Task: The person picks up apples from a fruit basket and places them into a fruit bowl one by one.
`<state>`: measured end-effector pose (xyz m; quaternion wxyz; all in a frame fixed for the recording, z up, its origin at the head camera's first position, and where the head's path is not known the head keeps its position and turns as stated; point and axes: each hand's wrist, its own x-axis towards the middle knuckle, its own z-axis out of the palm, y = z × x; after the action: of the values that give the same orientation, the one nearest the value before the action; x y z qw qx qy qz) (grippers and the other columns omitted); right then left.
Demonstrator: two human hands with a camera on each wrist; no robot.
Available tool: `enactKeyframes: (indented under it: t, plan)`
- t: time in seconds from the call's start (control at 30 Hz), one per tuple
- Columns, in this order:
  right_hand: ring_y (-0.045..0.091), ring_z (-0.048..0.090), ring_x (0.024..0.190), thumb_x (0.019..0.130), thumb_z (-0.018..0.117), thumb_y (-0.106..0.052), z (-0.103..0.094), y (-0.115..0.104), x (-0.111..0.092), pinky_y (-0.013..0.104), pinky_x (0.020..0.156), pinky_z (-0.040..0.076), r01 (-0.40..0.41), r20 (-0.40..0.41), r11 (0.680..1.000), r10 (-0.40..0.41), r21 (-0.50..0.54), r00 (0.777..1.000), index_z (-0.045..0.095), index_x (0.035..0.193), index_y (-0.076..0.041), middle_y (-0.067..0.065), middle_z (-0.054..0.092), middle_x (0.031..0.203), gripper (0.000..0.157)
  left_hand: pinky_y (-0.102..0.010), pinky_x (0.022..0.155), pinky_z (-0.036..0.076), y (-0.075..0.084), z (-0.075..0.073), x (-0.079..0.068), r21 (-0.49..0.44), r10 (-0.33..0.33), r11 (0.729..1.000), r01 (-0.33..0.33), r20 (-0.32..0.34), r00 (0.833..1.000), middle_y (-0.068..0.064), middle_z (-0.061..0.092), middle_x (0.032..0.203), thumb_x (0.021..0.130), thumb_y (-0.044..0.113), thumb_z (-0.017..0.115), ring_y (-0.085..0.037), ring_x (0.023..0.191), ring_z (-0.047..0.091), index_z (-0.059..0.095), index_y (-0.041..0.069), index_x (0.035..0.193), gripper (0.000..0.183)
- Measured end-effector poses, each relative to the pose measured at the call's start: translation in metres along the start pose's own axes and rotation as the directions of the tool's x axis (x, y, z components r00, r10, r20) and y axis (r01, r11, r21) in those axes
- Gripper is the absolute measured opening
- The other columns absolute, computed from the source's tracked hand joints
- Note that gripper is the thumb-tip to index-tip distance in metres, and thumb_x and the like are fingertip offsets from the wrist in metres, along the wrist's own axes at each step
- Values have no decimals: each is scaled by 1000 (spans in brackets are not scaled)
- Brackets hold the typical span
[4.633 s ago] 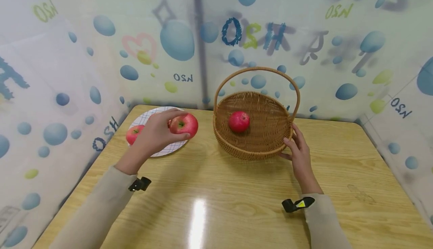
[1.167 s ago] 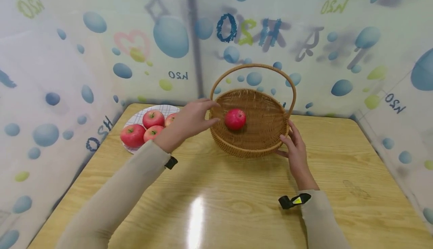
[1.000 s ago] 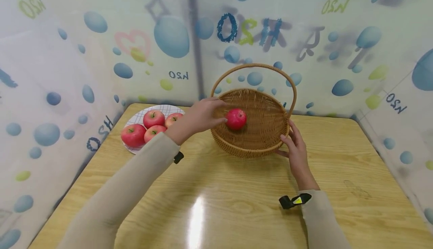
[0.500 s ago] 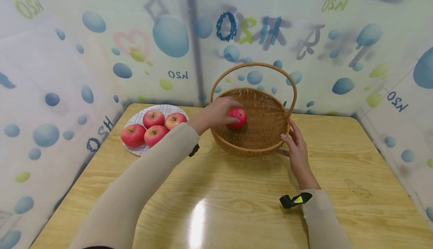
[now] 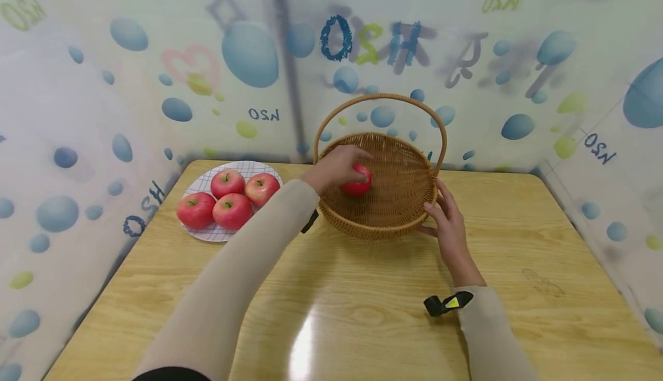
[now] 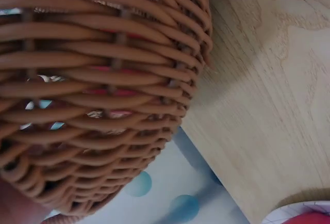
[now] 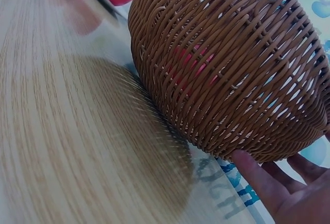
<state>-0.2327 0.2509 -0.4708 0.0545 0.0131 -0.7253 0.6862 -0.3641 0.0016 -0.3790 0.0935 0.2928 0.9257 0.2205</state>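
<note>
In the head view, my left hand (image 5: 339,165) reaches inside the brown wicker basket (image 5: 399,197) and grips a deep red apple (image 5: 357,188) against its left inner wall. The thumb lies across the apple's front; the other fingers are over its top and partly hidden. My right hand (image 5: 448,220) holds the basket's right rim, thumb on the front edge and fingers around the outer side. In the right wrist view the thumb and fingers of that hand touch the weave. Through the woven wall in that view, some of the red apple (image 7: 193,66) shows.
Left of the basket, a white checked plate (image 5: 199,234) carries several red apples (image 5: 233,211). All of it stands on a light wooden table (image 5: 362,300), against a wall (image 5: 248,133) printed with blue and green drops. The basket's tall hoop handle (image 5: 380,96) arches above its opening.
The left hand, earlier with an apple by the plate, has moved right into the basket and closed around the apple there. Several apples now show on the plate. The right hand stays on the rim.
</note>
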Motion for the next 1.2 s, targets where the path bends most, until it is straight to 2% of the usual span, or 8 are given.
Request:
enactKeyframes:
  t: [0.07, 0.2, 0.27, 0.33, 0.57, 0.73, 0.97, 1.2]
  plan:
    - [44, 43, 141, 108, 46, -30, 0, 0, 1, 19, 74, 59, 2, 1, 1000, -2, -3, 1000, 21, 161, -37, 15, 28, 164, 60, -35, 95, 50, -3, 1, 2, 2, -5, 1000, 5, -1, 1000, -6, 58, 148, 94, 20, 71, -22, 124, 57, 58, 12, 143, 51]
    - [44, 43, 141, 108, 46, -30, 1, 0, 2, 18, 74, 59, 1, 3, 1000, -1, -7, 1000, 21, 161, -37, 15, 29, 164, 60, -36, 97, 48, -9, 3, 5, -3, -10, 1000, 10, 20, 1000, -7, 56, 149, 93, 18, 71, -25, 129, 54, 57, 11, 144, 53]
    - [43, 43, 141, 108, 46, -29, 1, 0, 2, 18, 74, 59, -1, 3, 1000, 1, -8, 1000, 21, 161, -37, 14, 28, 164, 60, -37, 95, 49, -10, 5, 6, -4, -14, 1000, 14, 38, 999, -8, 56, 149, 93, 17, 71, -26, 126, 55, 56, 10, 145, 55]
    - [43, 44, 141, 108, 46, -28, 1, -1, 2, 18, 74, 59, -3, 2, 1000, 3, -9, 1000, 22, 161, -38, 14, 29, 164, 59, -35, 101, 50, -11, 6, 7, 11, -29, 1000, 29, 59, 998, -7, 54, 150, 92, 19, 73, -23, 133, 52, 54, 11, 147, 59]
    - [41, 44, 142, 108, 46, -30, 1, -2, 2, 19, 75, 59, -4, -2, 1000, 4, -15, 1000, 22, 161, -39, 12, 28, 165, 59, -41, 117, 42, -7, 9, 9, 25, -79, 997, 76, 141, 987, -7, 44, 158, 90, 24, 78, -27, 146, 42, 45, 12, 153, 72]
    - [42, 44, 141, 108, 46, -29, 0, -1, 1, 19, 75, 59, -5, -7, 1000, 5, -10, 1000, 22, 161, -39, 11, 29, 165, 59, -40, 114, 45, -7, 11, 12, 45, -83, 996, 78, 139, 987, -8, 45, 158, 90, 23, 77, -26, 143, 46, 45, 11, 152, 71]
    - [41, 44, 142, 108, 47, -32, 0, 1, 1, 19, 75, 59, -4, -6, 1000, 4, -14, 1000, 22, 160, -40, 10, 29, 165, 59, -39, 103, 52, -12, 19, 16, 36, -86, 996, 83, 112, 990, -9, 55, 148, 90, 24, 77, -24, 128, 58, 52, 10, 147, 64]
    - [41, 44, 141, 108, 46, -30, 0, 1, 1, 19, 75, 59, -13, -8, 1000, 13, -15, 1000, 22, 160, -40, 11, 29, 165, 59, -40, 103, 52, -13, 22, 20, 46, -107, 994, 102, 106, 989, -7, 56, 146, 90, 26, 77, -23, 129, 57, 56, 13, 144, 60]
